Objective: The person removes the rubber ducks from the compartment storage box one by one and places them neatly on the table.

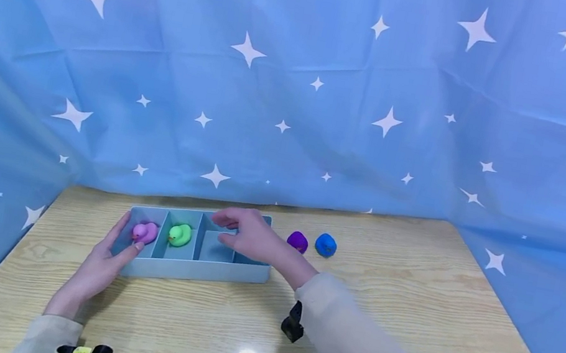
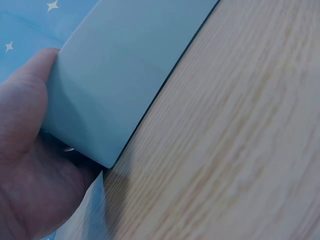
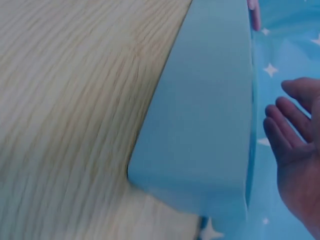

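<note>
A light blue divided box (image 1: 198,271) lies lengthwise across the table. In its leftmost compartment sits a pink toy duck (image 1: 145,233), and a green toy duck (image 1: 180,235) is in the compartment beside it. My left hand (image 1: 96,267) grips the box's left end, thumb at the near corner and fingers along the end wall. Over the compartments right of the green duck hovers my right hand (image 1: 256,236), fingers loosely bent with nothing between them. The right wrist view shows this hand (image 3: 300,140) above the box's rim, apart from its wall.
Just right of the box, on the wooden table (image 1: 408,306), are a purple toy (image 1: 298,241) and a blue toy (image 1: 326,245), both small and rounded. A blue curtain with white stars (image 1: 298,91) hangs behind the table and along its sides.
</note>
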The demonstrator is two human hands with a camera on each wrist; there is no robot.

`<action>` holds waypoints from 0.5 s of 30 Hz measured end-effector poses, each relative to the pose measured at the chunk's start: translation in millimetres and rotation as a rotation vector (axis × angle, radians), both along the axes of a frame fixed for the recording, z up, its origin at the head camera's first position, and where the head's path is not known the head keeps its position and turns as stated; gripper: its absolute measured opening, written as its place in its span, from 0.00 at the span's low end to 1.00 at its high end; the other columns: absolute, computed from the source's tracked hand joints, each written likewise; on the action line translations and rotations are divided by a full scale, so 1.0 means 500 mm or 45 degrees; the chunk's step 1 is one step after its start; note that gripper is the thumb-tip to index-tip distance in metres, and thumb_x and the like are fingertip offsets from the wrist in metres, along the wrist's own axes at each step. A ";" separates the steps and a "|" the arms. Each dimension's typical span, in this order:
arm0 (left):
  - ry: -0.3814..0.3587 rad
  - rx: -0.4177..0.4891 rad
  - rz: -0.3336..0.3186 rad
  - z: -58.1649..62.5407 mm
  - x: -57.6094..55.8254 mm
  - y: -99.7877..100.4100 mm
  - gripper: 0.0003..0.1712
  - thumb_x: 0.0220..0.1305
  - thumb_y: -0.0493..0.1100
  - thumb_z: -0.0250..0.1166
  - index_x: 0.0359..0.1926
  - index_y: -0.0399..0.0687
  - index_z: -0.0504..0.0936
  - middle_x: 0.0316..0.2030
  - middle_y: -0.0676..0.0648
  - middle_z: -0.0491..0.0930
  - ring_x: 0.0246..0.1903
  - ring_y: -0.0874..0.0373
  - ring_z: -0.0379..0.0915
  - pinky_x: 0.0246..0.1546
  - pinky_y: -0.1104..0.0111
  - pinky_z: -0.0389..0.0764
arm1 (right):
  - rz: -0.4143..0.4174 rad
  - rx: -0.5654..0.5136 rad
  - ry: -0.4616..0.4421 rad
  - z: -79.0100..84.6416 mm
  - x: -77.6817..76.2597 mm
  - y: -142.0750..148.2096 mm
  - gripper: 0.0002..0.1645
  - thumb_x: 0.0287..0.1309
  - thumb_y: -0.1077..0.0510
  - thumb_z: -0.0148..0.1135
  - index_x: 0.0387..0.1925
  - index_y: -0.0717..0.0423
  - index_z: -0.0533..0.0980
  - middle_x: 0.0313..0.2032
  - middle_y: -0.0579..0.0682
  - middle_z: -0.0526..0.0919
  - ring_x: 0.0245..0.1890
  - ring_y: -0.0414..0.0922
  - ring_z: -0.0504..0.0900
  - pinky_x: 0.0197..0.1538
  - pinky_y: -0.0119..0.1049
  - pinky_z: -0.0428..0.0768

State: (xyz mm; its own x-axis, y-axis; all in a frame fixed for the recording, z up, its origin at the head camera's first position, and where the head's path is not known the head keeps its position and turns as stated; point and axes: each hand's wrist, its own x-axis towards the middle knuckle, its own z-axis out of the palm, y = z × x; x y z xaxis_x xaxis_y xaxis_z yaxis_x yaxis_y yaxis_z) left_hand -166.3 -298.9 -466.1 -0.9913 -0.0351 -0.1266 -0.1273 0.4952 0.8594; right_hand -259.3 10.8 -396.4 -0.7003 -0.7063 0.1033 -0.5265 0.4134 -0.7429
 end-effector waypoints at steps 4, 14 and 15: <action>-0.026 0.014 0.005 -0.003 -0.004 0.001 0.53 0.76 0.61 0.57 0.82 0.66 0.28 0.81 0.36 0.30 0.77 0.30 0.26 0.69 0.28 0.40 | -0.011 -0.015 -0.013 -0.010 -0.002 -0.027 0.23 0.68 0.66 0.64 0.64 0.63 0.77 0.58 0.56 0.83 0.58 0.50 0.81 0.63 0.40 0.78; -0.028 0.007 0.014 -0.004 -0.006 -0.006 0.53 0.76 0.61 0.57 0.82 0.65 0.29 0.81 0.37 0.30 0.78 0.32 0.26 0.70 0.30 0.40 | 0.006 0.007 -0.016 -0.015 -0.003 -0.068 0.24 0.69 0.66 0.63 0.64 0.63 0.76 0.59 0.56 0.82 0.59 0.49 0.80 0.63 0.37 0.77; -0.029 0.008 0.015 -0.004 -0.006 -0.006 0.53 0.76 0.61 0.57 0.82 0.66 0.29 0.81 0.37 0.30 0.78 0.32 0.26 0.70 0.29 0.40 | 0.005 0.013 -0.012 -0.014 -0.003 -0.072 0.24 0.69 0.65 0.63 0.64 0.62 0.76 0.60 0.56 0.82 0.59 0.49 0.80 0.63 0.37 0.77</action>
State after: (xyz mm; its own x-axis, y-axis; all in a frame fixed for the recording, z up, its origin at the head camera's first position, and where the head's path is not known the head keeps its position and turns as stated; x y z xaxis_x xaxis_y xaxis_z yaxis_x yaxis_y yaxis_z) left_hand -169.5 -301.9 -468.1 -0.9877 -0.0461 -0.1493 -0.1527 0.4880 0.8594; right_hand -260.9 -25.2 -403.3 -0.6986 -0.7100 0.0891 -0.5209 0.4192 -0.7436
